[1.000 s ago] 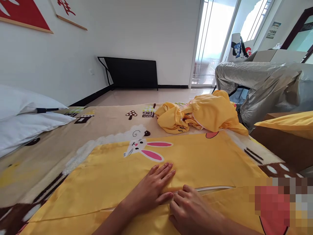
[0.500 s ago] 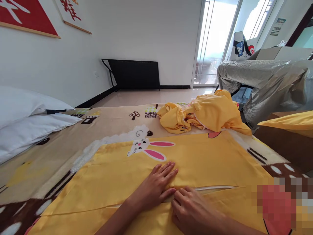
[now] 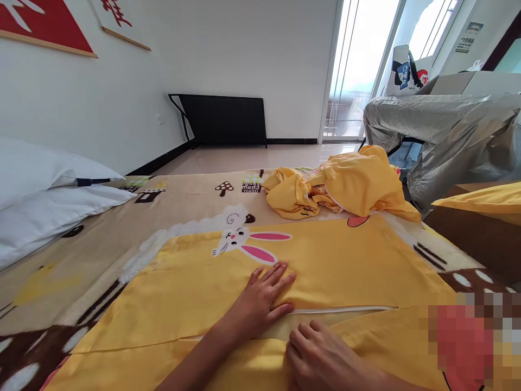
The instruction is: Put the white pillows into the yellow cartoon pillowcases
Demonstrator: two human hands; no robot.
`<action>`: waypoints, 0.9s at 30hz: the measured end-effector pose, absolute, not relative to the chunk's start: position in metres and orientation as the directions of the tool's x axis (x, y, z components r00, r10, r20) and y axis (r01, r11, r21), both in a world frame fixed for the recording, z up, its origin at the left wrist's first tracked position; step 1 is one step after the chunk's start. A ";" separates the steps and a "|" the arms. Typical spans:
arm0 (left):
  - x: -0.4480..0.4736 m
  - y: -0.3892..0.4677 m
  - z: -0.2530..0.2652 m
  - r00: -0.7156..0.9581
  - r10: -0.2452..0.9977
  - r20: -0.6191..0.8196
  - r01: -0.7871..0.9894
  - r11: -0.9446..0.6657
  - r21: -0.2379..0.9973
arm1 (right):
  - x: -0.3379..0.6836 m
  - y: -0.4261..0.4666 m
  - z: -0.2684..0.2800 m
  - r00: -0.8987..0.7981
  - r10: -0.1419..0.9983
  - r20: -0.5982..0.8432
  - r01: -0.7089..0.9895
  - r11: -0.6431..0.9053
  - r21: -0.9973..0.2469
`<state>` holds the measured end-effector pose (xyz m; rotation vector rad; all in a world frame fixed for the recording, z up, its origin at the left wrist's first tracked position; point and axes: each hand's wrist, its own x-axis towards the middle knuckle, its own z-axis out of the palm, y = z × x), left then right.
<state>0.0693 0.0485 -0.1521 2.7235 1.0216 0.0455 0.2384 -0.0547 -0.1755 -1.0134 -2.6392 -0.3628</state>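
Observation:
A yellow pillowcase (image 3: pixel 325 266) with a white rabbit print (image 3: pixel 236 239) lies spread flat on the bed in front of me. Across it runs a long slit, edged on its far side by a white strip (image 3: pixel 345 310), and the slit gapes between my hands. My left hand (image 3: pixel 262 296) rests flat on the far panel, fingers stretched out, its thumb by the slit. Fingers curled, my right hand (image 3: pixel 315 353) grips the near edge of the slit. Its fingertips are hidden, so whether a zipper pull is in them does not show.
Crumpled yellow bedding (image 3: pixel 345 184) lies at the bed's far side. White pillows (image 3: pixel 49 195) are stacked on the left. To the right stand a cardboard box (image 3: pixel 472 244) and furniture under silvery sheeting (image 3: pixel 439 119). A patterned blanket (image 3: pixel 179 201) covers the bed.
My right hand has drawn the near edge toward me, away from my left hand, and the slit gapes wider. My left hand has stayed nearly in place on the far panel.

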 end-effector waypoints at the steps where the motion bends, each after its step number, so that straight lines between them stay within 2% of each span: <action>1: 0.070 0.049 -0.152 0.746 0.664 -0.051 0.657 -0.720 0.225 | 0.239 -0.055 -0.175 -0.719 0.599 0.353 0.672 0.728 0.133; 5: 0.071 0.049 -0.156 0.693 0.721 0.001 0.706 -0.679 0.203 | 0.240 -0.059 -0.169 -0.741 0.562 0.368 0.642 0.754 0.143; 9: 0.073 0.050 -0.161 0.619 0.772 0.145 0.759 -0.635 0.142 | 0.236 -0.064 -0.174 -0.780 0.526 0.340 0.594 0.793 0.135; 12: 0.073 0.051 -0.162 0.557 0.782 0.281 0.793 -0.601 0.102 | 0.230 -0.066 -0.189 -0.786 0.554 0.275 0.585 0.810 0.040; 15: 0.073 0.052 -0.161 0.522 0.785 0.333 0.815 -0.575 0.079 | 0.226 -0.067 -0.202 -0.784 0.581 0.219 0.581 0.811 -0.072; 18: 0.075 0.046 -0.153 0.571 0.744 0.348 0.790 -0.613 0.015 | 0.226 -0.066 -0.207 -0.787 0.580 0.210 0.570 0.814 -0.110; 21: 0.080 0.027 -0.139 0.718 0.610 0.335 0.658 -0.752 -0.040 | 0.227 -0.066 -0.210 -0.772 0.589 0.236 0.577 0.807 -0.128; 24: 0.088 0.003 -0.127 0.851 0.473 0.228 0.482 -0.876 0.015 | 0.226 -0.066 -0.216 -0.744 0.607 0.278 0.600 0.791 -0.121; 27: 0.095 -0.009 -0.124 0.879 0.465 0.109 0.463 -0.885 0.042 | 0.225 -0.066 -0.222 -0.742 0.599 0.302 0.601 0.794 -0.097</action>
